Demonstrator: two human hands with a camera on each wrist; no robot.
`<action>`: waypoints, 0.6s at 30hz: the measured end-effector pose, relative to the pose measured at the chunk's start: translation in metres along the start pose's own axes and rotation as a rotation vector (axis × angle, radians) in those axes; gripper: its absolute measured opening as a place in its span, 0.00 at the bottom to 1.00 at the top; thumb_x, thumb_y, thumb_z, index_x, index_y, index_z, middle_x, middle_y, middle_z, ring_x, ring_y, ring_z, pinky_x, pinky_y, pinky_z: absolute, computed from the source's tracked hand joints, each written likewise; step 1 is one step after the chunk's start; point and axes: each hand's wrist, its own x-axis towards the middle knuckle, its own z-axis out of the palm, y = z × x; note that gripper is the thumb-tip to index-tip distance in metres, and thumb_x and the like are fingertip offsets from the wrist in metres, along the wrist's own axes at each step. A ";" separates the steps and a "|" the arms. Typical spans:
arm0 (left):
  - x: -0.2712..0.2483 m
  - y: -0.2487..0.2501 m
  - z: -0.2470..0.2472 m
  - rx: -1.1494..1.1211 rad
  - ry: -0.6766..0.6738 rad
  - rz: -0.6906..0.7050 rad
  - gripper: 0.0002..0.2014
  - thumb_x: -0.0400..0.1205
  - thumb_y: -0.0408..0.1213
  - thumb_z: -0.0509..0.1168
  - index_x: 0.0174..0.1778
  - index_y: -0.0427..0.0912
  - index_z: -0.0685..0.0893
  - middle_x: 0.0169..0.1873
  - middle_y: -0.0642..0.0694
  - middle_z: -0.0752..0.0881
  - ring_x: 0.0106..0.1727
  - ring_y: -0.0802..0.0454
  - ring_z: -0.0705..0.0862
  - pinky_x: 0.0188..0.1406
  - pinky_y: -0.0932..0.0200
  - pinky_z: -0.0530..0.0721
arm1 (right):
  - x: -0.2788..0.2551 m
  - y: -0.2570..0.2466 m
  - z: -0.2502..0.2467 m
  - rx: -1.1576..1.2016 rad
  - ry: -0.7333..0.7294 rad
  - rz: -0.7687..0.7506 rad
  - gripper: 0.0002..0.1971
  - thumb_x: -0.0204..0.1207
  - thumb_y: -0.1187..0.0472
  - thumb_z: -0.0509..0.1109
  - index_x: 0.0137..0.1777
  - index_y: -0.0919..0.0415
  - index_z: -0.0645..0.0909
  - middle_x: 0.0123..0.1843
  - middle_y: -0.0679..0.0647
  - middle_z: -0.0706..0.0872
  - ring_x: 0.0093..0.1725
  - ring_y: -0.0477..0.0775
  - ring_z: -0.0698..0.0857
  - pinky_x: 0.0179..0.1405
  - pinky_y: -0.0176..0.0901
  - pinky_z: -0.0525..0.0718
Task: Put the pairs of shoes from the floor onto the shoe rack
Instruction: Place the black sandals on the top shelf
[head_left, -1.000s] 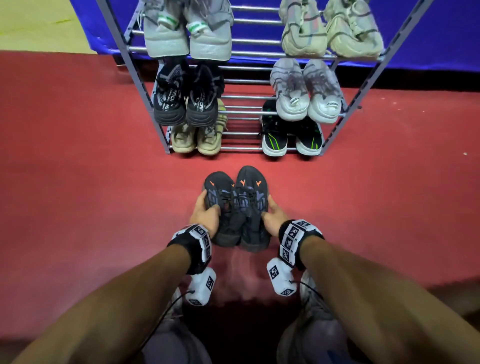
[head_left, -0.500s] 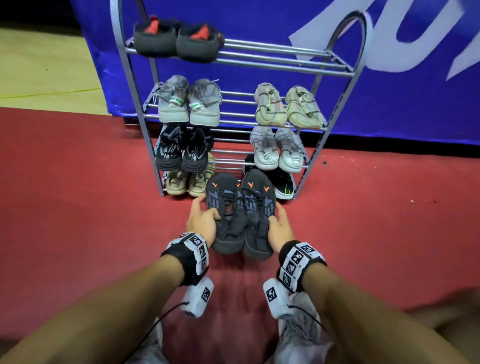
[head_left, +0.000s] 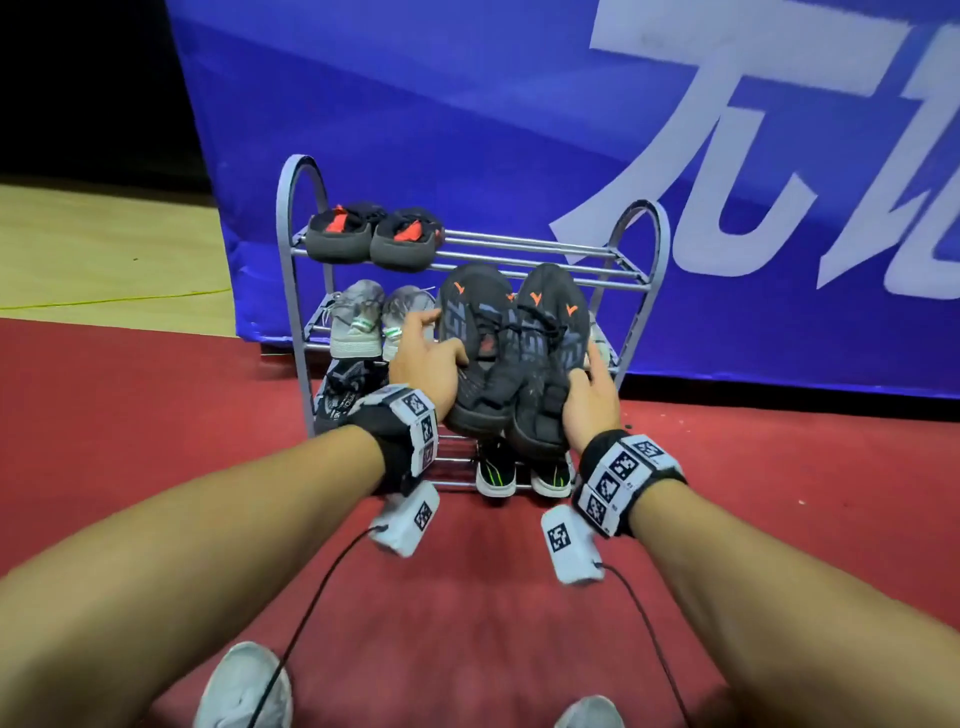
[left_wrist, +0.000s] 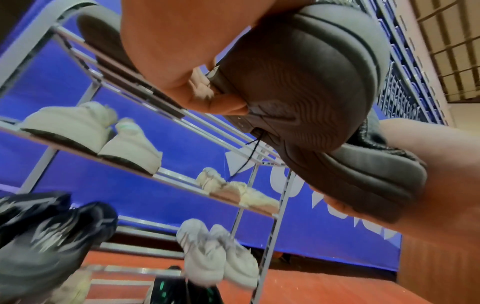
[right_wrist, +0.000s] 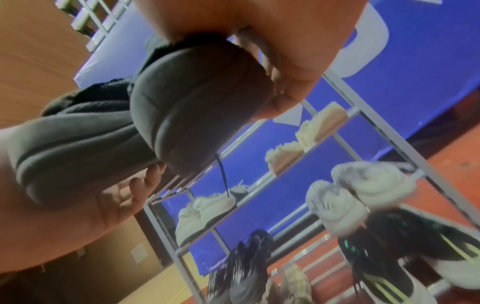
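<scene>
Both hands are up with the black sneakers (head_left: 511, 358) pressed together as one pair, toes tipped toward twelve o'clock, in the air right in front of the shoe rack (head_left: 631, 275). The left hand (head_left: 426, 358) curls round the outer side of the left shoe, thumb over the laces, fingers tucked under the sole; the right hand (head_left: 589, 402) clamps the other shoe the same way from three o'clock. From the left wrist camera the ridged grey soles (left_wrist: 306, 82) show, with a lace dangling.

How far along? By the look of it, nearly there. The rack's lower tiers are full, and the black-and-red pair (head_left: 374, 241) sits at the ten o'clock end of the top shelf (head_left: 524, 249), whose bars toward two o'clock are bare. No other loose shoes show on the red floor (head_left: 779, 519), so this is likely the last pair, not yet set down.

The shoes themselves: dark knit uppers, orange chevron marks on the toes, grey lettering along the sides, scuffed heels.
</scene>
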 end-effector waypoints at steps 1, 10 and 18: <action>0.007 0.010 0.004 -0.012 0.001 0.022 0.26 0.68 0.32 0.67 0.64 0.52 0.80 0.39 0.52 0.83 0.44 0.45 0.83 0.44 0.52 0.79 | 0.007 -0.014 -0.004 -0.012 -0.007 -0.015 0.31 0.77 0.55 0.54 0.82 0.40 0.63 0.63 0.48 0.86 0.58 0.56 0.85 0.67 0.60 0.81; 0.084 0.056 0.054 -0.123 0.044 0.058 0.20 0.73 0.37 0.70 0.61 0.53 0.79 0.27 0.55 0.82 0.32 0.52 0.80 0.39 0.55 0.79 | 0.099 -0.082 -0.011 0.076 0.150 -0.054 0.28 0.79 0.59 0.65 0.79 0.43 0.71 0.62 0.57 0.86 0.49 0.52 0.84 0.55 0.43 0.82; 0.137 0.035 0.111 -0.331 0.033 -0.060 0.19 0.70 0.45 0.74 0.56 0.51 0.83 0.37 0.50 0.88 0.43 0.46 0.88 0.48 0.51 0.87 | 0.168 -0.056 0.007 0.152 0.127 0.072 0.22 0.80 0.62 0.64 0.74 0.52 0.79 0.55 0.52 0.85 0.45 0.46 0.83 0.38 0.27 0.79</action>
